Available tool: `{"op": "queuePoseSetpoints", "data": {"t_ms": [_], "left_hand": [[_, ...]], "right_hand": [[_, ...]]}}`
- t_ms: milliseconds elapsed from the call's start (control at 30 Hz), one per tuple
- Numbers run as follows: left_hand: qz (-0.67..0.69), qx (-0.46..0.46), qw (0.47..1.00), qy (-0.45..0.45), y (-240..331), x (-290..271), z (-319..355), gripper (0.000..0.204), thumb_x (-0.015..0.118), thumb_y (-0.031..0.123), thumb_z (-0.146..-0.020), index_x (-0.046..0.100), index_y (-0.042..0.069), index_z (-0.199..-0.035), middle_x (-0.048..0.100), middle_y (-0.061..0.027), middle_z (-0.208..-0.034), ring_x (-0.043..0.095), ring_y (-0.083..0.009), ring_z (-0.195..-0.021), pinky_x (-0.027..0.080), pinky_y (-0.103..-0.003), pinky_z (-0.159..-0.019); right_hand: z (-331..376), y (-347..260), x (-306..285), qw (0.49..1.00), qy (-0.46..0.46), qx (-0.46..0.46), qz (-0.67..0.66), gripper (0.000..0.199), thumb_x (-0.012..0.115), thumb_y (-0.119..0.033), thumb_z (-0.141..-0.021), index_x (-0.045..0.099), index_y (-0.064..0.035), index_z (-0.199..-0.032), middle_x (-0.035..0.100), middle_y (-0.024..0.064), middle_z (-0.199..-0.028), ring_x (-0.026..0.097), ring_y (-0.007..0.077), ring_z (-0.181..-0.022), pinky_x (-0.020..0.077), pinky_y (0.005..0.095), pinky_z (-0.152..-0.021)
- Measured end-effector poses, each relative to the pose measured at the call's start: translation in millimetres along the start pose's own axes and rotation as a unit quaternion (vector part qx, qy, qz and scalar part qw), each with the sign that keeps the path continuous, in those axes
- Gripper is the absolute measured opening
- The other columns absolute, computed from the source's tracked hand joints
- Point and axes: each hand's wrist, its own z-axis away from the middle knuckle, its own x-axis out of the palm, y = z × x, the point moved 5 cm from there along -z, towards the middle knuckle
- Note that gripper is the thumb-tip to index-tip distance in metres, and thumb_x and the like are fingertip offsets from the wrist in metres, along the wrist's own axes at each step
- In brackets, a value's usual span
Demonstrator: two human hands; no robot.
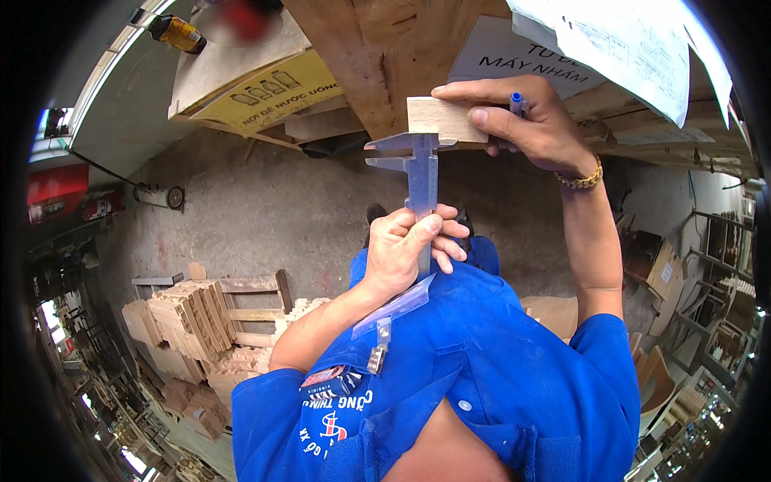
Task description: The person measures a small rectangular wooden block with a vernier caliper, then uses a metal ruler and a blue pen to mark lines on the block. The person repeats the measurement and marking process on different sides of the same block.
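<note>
My left hand (408, 243) is closed round the lower beam of a metal vernier caliper (422, 170), held upright in front of my chest. Its larger jaws point left, slightly apart, with nothing seen between them. A small flat piece of pale wood (434, 116) is pinched between the thumb and fingers of my right hand (534, 124). The wood's lower edge meets or overlaps the caliper's top end; whether they touch I cannot tell. A blue-capped pen (516, 104) is also tucked in my right hand's fingers.
A wooden cabinet (377, 48) with paper sheets (626, 48) stands ahead. Left of it is a shelf with a yellow sign (281, 92). Stacked wood pieces (193, 317) lie on a pallet at the left. Racks (723, 265) stand at the right.
</note>
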Motion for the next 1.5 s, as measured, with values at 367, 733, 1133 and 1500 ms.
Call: {"op": "queuePoseSetpoints", "data": {"t_ms": [367,733,1133,1500], "left_hand": [[0.032,0.004,0.999,-0.016,37,5,-26,0.029,0.058,0.019,-0.102,0.059,-0.007,-0.115,0.067,-0.0173,-0.091,0.066,-0.0192,-0.064,0.049,-0.025,-0.048],[-0.046,0.048,0.998,0.020,39,2,-18,0.032,0.063,0.020,-0.100,0.059,-0.007,-0.118,0.066,-0.0124,-0.089,0.064,-0.0149,-0.064,0.049,-0.024,-0.051],[0.015,0.044,0.999,0.018,39,2,-19,0.039,0.061,0.023,-0.102,0.057,-0.004,-0.129,0.066,-0.0122,-0.097,0.065,-0.0156,-0.068,0.050,-0.024,-0.052],[0.026,0.057,0.998,-0.007,47,3,-23,0.043,0.050,0.027,-0.106,0.050,-0.007,-0.133,0.064,-0.0154,-0.101,0.063,-0.0188,-0.072,0.049,-0.026,-0.057]], "right_hand": [[-17,-3,-17,1.000,-0.011,0.003,0.001,0.035,0.057,-0.016,-0.100,0.064,-0.0018,-0.131,0.068,0.0002,-0.081,0.059,0.0031,-0.064,0.0502,0.0206,-0.060],[-18,5,-8,0.999,0.022,-0.013,-0.020,0.038,0.058,-0.021,-0.098,0.065,0.0007,-0.128,0.066,-0.0003,-0.077,0.058,0.0029,-0.060,0.0489,0.0185,-0.056],[-13,4,3,1.000,0.019,0.004,-0.012,0.030,0.058,-0.013,-0.096,0.067,-0.0010,-0.123,0.070,0.0037,-0.093,0.061,0.0049,-0.069,0.0548,0.0214,-0.060],[-28,-6,0,0.996,0.000,-0.085,0.034,0.026,0.059,-0.016,-0.095,0.071,0.0008,-0.110,0.072,0.0065,-0.099,0.064,0.0111,-0.090,0.0499,0.0272,-0.081]]}}
